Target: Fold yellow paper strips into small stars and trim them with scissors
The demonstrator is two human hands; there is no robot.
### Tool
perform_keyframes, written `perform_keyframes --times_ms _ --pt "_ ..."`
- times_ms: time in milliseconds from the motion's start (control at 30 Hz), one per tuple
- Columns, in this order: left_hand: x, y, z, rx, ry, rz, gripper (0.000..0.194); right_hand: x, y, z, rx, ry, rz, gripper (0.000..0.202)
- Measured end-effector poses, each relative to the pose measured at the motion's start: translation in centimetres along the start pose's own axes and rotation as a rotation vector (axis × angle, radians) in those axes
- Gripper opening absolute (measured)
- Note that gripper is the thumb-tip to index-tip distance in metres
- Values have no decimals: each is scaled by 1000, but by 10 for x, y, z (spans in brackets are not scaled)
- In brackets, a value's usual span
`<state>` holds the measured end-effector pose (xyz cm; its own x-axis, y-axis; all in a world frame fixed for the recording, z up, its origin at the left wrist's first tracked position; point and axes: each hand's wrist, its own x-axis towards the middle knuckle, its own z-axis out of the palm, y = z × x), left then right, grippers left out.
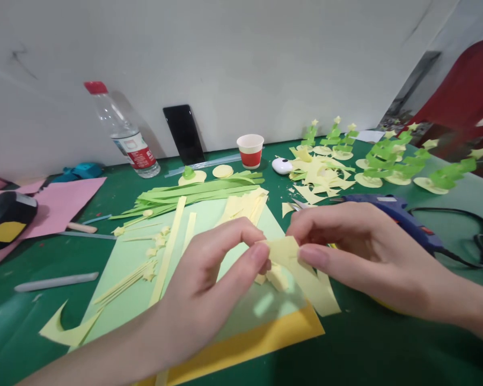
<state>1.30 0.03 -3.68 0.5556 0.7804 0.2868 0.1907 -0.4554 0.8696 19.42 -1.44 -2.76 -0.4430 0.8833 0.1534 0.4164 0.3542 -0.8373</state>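
A small piece of pale yellow paper [282, 250] is stretched between my two hands, above a light green sheet [241, 300]. My left hand [221, 268] pinches its left edge between thumb and fingertips. On the other side, my right hand [354, 252] grips the right edge the same way. Beneath them lie more yellow paper pieces [317, 292], partly hidden by the fingers. Thin yellow strips [169, 252] and small folded paper stars [161, 238] rest on the green sheet to the left. Scissor tips [300, 204] show behind my right hand.
Green paper strips [201, 188], a paper cup [250, 151], a leaning phone [184, 134] and a bottle [129, 139] stand along the wall. Several green spiral paper trees [402, 163] stand at right, beyond a blue glue gun [416, 228] with a black cord. Yellow scraps [320, 174] lie piled.
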Motion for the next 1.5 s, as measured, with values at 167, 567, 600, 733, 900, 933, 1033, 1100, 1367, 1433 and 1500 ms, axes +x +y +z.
perform_keyframes --times_ms 167,567,600,733,900,933,1033,1100,1367,1433,1500 --pt "0 4 1 44 -151 -80 25 -2 2 1 73 -38 6 30" --pt "2 8 -2 -19 -171 -128 27 -2 -1 1 191 -31 -29 27" --pt "2 8 -2 -17 -167 -129 27 -2 -1 1 189 -26 -27 26" --pt "2 9 -3 -19 -163 -120 26 -1 -2 0 166 -11 -26 27" --pt "4 10 -4 -26 -171 -109 26 -2 -3 -1 127 3 -28 30" --pt "4 10 -3 -27 -166 -110 26 -3 -4 -1 128 4 -25 29" --pt "5 10 -3 -23 -156 -103 26 -4 -6 -2 132 0 -18 28" --pt "4 10 -3 -19 -150 -87 26 -4 -7 -2 133 8 -16 27" --pt "3 6 -4 -11 -110 -54 25 0 -7 -3 250 17 53 32" --pt "3 5 -4 -15 -113 -58 26 0 -7 -3 286 4 77 34" --pt "4 5 -3 -14 -121 -64 27 0 -6 -2 314 -5 98 34"
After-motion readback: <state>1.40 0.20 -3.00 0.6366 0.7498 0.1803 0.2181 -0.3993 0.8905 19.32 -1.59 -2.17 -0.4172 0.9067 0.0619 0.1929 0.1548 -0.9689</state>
